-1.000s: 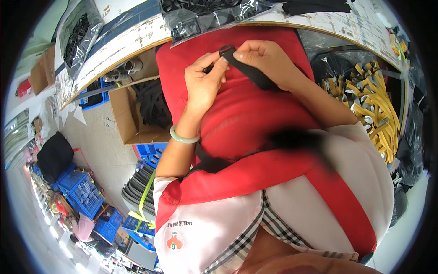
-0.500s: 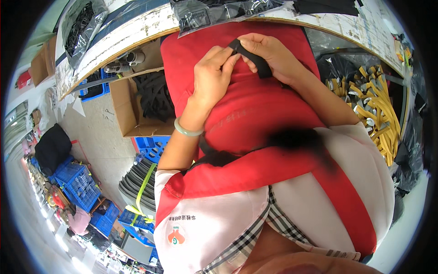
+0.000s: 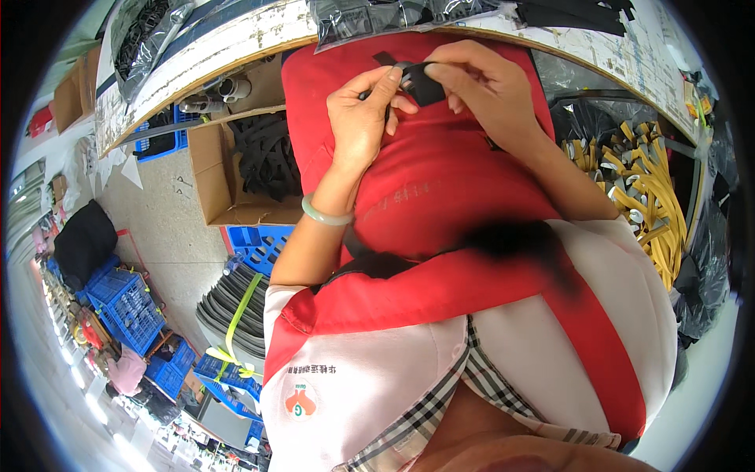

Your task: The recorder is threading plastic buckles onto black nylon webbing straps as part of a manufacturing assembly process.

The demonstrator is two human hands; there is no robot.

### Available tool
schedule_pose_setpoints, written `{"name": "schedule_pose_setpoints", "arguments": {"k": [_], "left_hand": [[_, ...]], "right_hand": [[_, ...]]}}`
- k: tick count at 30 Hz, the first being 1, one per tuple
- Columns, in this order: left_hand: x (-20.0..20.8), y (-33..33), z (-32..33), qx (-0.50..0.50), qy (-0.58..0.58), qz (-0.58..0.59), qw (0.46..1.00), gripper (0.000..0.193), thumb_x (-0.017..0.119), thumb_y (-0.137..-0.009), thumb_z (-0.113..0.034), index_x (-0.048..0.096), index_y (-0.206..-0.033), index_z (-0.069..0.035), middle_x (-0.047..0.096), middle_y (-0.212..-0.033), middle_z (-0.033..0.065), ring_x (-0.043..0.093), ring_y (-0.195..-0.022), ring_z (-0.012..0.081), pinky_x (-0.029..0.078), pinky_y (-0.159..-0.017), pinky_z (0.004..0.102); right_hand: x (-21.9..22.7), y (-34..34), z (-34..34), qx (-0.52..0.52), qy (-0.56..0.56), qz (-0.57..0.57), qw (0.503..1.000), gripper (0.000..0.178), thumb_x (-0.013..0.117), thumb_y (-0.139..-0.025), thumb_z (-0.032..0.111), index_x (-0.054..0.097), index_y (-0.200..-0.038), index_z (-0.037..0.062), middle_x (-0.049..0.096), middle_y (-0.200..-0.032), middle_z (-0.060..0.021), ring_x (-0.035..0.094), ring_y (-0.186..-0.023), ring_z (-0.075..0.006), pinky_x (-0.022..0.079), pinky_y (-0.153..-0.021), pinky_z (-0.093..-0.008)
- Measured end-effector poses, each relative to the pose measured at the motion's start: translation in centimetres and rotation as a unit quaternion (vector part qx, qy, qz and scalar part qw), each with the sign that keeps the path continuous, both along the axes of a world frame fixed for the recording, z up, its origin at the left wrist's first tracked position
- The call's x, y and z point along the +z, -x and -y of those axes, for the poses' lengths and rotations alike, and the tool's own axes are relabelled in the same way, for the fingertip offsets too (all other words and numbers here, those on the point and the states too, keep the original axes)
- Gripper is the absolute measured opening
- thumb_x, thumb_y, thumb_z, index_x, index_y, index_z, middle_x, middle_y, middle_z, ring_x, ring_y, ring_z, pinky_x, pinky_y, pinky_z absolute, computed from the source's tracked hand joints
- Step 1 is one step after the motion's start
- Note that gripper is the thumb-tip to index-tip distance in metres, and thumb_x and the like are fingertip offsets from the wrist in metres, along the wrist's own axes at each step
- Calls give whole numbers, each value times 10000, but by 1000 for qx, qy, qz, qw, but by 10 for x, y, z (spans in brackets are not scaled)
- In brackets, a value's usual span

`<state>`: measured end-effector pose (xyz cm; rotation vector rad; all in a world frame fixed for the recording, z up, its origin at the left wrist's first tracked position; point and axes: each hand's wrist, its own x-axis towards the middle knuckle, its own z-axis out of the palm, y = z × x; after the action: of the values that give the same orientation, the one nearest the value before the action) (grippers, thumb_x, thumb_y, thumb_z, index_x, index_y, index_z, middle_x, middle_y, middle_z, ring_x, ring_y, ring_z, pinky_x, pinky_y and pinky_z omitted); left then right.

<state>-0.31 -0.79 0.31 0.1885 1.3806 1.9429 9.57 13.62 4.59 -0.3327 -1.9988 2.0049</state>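
Above the red apron point(image 3: 440, 189) on my lap, both of my hands work on a short black strap point(image 3: 425, 88). My left hand point(image 3: 355, 118), with a pale bangle point(image 3: 325, 212) on its wrist, pinches the strap's left part between thumb and finger. A small dark piece with pale glints point(image 3: 406, 76) shows at those fingertips; its kind is unclear. One strap end point(image 3: 384, 58) pokes out beyond the left fingers. My right hand point(image 3: 491, 94) grips the other part between thumb and curled fingers, where a wider flap hangs down.
The worn white table point(image 3: 236, 51) curves across ahead, bearing a clear bag of black items point(image 3: 377, 17) and black strips point(image 3: 574, 16). A cardboard box point(image 3: 208, 177) of black straps stands left, a bundle of black strips point(image 3: 232, 311) below it. Yellow straps point(image 3: 657, 189) hang at right.
The strap has turned, and its loose loop now hangs as a flat flap between my hands. My right hand has shifted slightly up and right; the glinting piece has come into sight.
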Motion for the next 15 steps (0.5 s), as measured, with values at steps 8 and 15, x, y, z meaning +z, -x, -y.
{"name": "schedule_pose_setpoints", "arguments": {"k": [8, 15], "left_hand": [[-1, -4, 3, -5, 38, -106, 994, 167, 653, -886, -77, 668, -1012, 32, 677, -781, 94, 484, -468, 40, 361, -386, 175], [-10, -2, 6, -21, 29, -109, 993, 164, 677, -857, -40, 675, -1006, 28, 671, -773, 85, 495, -476, 45, 369, -394, 179]], "right_hand": [[-16, 1, -7, 49, -7, 194, 980, 190, 665, -888, 219, 611, -874, 37, 586, -657, 7, 491, -500, -35, 362, -425, -183], [-40, 8, -8, 42, 82, 183, 979, 219, 673, -883, 247, 582, -885, 48, 582, -663, 2, 494, -504, -42, 365, -421, -186]]}}
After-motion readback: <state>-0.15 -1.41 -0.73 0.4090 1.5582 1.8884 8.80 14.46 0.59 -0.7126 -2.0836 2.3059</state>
